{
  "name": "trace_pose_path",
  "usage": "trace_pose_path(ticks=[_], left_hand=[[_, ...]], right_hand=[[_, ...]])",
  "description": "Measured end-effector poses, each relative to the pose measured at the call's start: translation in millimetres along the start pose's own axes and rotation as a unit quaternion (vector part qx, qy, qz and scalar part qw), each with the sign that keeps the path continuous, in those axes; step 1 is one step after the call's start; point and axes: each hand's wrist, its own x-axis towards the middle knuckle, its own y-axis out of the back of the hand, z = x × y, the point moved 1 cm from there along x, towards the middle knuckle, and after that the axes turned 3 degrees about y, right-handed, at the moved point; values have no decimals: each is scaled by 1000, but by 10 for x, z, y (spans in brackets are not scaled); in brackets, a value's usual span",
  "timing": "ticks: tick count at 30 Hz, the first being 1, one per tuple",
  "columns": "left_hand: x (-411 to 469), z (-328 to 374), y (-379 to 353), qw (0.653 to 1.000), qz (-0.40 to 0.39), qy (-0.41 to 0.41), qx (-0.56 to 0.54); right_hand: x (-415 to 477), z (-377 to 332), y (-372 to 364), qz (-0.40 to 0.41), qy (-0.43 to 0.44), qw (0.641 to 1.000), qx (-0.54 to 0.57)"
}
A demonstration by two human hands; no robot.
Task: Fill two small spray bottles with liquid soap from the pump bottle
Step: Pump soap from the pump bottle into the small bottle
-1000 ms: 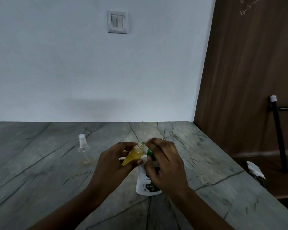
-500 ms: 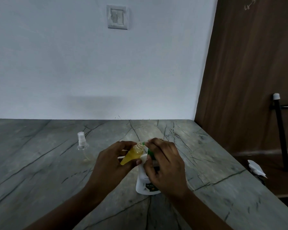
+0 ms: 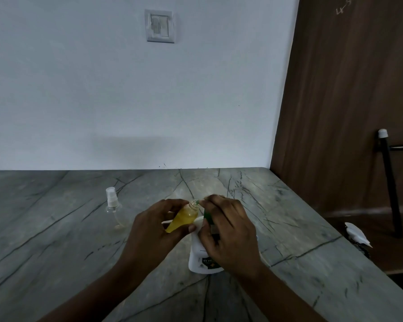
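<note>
My left hand (image 3: 153, 231) grips a small open spray bottle (image 3: 183, 218) that holds yellow liquid and tilts with its threaded neck toward the pump nozzle. The white pump bottle (image 3: 201, 260) stands on the grey stone counter (image 3: 56, 240), and my right hand (image 3: 228, 231) lies over its green pump head (image 3: 207, 216), hiding most of it. A second small clear spray bottle (image 3: 113, 206), capped with a white sprayer, stands upright to the left, apart from both hands; I cannot tell how much liquid it holds.
The counter ends at a white wall with a light switch (image 3: 159, 25) behind and at a brown wooden panel (image 3: 347, 89) on the right. Past the right edge are a black stand leg (image 3: 390, 184) and a white crumpled object (image 3: 357, 233).
Both hands and the bottles stay almost in the same place; the view shifts slightly. No visible change in grip.
</note>
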Motion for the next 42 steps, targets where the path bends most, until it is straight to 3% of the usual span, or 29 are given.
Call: trace_pose_path(ticks=[42], left_hand=[[16,12,-1,1000,4,14,-28]], right_hand=[[56,-9,43,-11,3,1000,-7]])
